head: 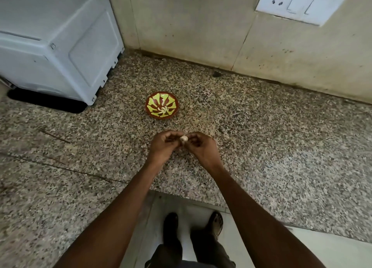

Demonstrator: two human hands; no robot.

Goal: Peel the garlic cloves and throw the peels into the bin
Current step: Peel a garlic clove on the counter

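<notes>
Above the speckled granite counter (pixel 261 139), the left hand (pixel 163 147) and right hand (pixel 201 149) meet, fingertips of both pinching one small pale garlic clove (pixel 184 139). Beyond the clove stands a red bowl with a yellow-green pattern (pixel 162 105) holding pale pieces.

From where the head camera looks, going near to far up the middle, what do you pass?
Feet on the floor → granite counter edge → left hand and right hand pinching a garlic clove → red and yellow bowl → tiled wall.
</notes>
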